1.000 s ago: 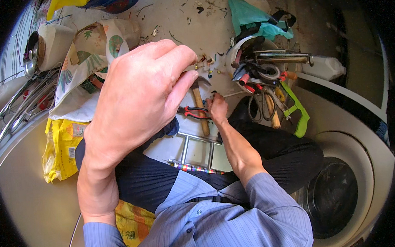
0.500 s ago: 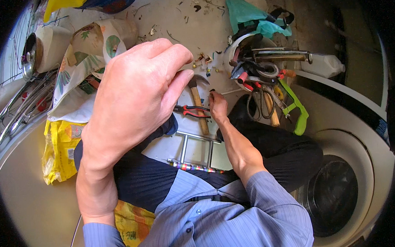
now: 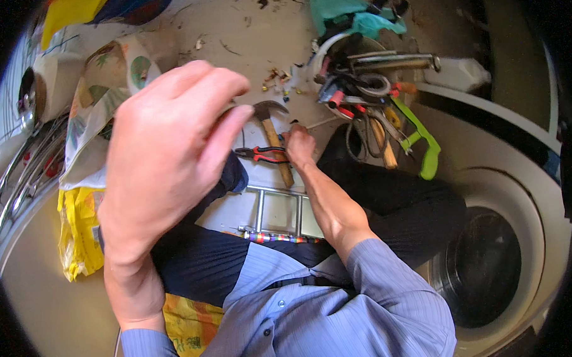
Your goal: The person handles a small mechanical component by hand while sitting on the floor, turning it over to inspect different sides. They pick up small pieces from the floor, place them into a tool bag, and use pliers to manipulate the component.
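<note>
My left hand (image 3: 174, 135) is raised large and close in front, its fingers curled and thumb bent in toward them; what they hold, if anything, is hidden. Low at the middle, my right hand (image 3: 299, 144) has its fingers closed beside the hammer (image 3: 274, 140), with a small dark bit showing at the fingertips. The hammer lies with its wooden handle toward me and its dark claw head away. Across its handle are pliers (image 3: 260, 154) with red and black grips. Between my legs lies a ladder-like metal frame (image 3: 260, 208) with a multicoloured wrapped bar.
At the right stands a round container (image 3: 322, 53) crammed with tools, a green-handled one (image 3: 426, 142) leaning out. A teal bag (image 3: 330, 10) lies behind it. Small scraps (image 3: 282, 81) litter the floor. At the left are a patterned bag (image 3: 83, 148), metal rods (image 3: 30, 171) and a yellow bag (image 3: 80, 230).
The whole view has shifted, so most things sit a little further left. My left hand has moved slightly left and stays raised. My right hand remains by the hammer and pliers.
</note>
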